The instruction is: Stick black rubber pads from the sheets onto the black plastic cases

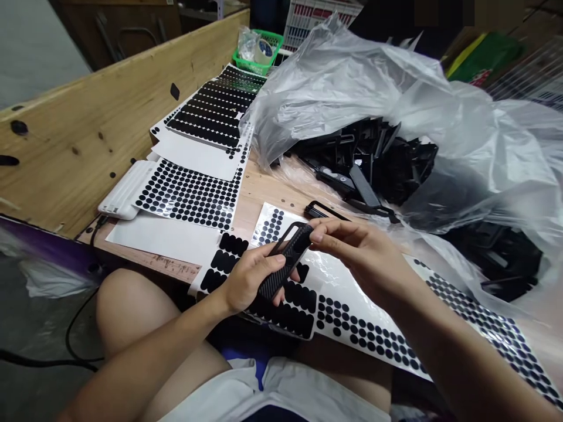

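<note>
My left hand (250,275) is wrapped round a black plastic part (288,258) with a ribbed, carbon-like surface and an open loop frame along one side. The part is tilted, its top end pointing up and right. At that end the thumb and fingers of my right hand (343,240) are pinched together on it; whether a small sticker is between them I cannot tell. Below both hands lie sheets of black stickers (299,302), some in joined rows, and a sheet of round black dots (369,334).
A clear plastic bag (352,76) spills black plastic parts (369,170) onto the table at right. More sticker sheets (189,193) lie at left beside a white device (125,190). A wooden board (109,105) walls the left edge. A green basket (259,55) stands at the back.
</note>
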{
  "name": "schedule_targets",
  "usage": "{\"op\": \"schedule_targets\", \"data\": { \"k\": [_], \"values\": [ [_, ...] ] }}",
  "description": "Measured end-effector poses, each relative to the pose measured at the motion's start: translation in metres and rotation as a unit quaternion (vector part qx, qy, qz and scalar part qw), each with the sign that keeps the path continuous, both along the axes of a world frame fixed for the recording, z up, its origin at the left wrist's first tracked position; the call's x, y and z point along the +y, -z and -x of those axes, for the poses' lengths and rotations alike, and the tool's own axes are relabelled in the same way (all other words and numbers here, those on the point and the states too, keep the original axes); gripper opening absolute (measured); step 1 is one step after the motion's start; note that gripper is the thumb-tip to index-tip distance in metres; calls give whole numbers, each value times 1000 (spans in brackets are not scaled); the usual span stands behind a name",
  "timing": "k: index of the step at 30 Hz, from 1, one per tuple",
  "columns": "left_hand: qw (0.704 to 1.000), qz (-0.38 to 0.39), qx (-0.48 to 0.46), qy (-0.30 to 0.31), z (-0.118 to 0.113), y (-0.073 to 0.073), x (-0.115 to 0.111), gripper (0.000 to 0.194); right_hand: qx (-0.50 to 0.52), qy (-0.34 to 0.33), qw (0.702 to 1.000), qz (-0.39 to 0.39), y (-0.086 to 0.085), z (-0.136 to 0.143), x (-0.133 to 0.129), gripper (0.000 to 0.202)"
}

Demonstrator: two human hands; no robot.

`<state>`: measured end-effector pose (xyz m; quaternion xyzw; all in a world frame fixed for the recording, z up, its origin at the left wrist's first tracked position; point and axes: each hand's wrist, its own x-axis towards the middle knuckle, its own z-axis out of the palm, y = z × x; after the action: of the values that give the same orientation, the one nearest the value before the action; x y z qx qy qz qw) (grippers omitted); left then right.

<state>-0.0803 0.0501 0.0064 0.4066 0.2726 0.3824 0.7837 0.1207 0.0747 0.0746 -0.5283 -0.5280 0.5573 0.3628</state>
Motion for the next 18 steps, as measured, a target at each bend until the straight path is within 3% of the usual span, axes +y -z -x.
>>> {"op": "schedule_targets", "data": {
  "k": [9, 18],
  "values": [
    [1000, 4, 3, 0, -1, 0, -1, 43, -33, -16, 999, -31, -2, -2, 0, 34],
    [1000, 4, 19, -5, -1, -3, -2, 47, -121, -6, 985, -120, -8, 3, -5, 30]
  ]
}}
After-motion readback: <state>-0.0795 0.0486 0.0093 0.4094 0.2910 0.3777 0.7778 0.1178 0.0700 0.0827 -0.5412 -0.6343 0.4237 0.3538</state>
